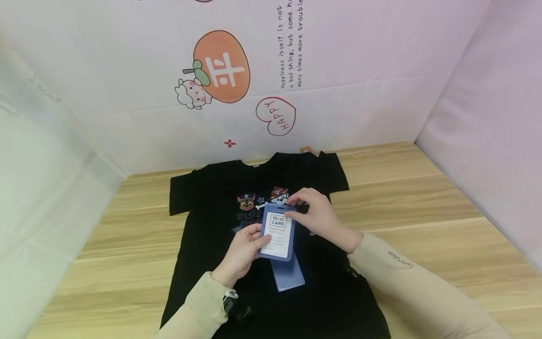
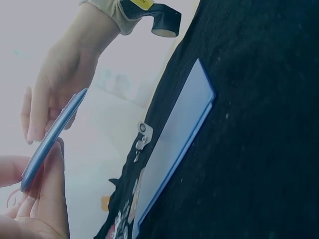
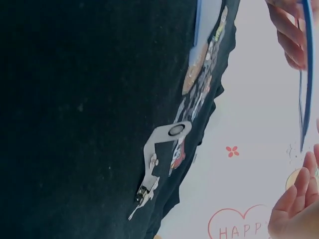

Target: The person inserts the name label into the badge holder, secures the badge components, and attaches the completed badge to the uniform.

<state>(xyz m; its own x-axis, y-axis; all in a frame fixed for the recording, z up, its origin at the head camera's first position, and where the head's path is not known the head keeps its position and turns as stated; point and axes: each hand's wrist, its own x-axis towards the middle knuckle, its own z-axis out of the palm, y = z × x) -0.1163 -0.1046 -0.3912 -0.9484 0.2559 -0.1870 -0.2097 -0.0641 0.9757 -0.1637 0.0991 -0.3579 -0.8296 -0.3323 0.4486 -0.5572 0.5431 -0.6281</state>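
Card holder (image 1: 291,237) | slot end (image 1: 275,208): forward | long axis: tipped slightly right

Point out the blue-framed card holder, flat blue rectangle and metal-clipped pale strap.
Blue-framed card holder (image 1: 279,232), head view, printed front.
Flat blue rectangle (image 1: 288,273), head view, exposed lower face.
Metal-clipped pale strap (image 3: 149,147), right wrist view, upper bend.

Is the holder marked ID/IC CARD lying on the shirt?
No, in the left wrist view the left hand grips the holder above the shirt.
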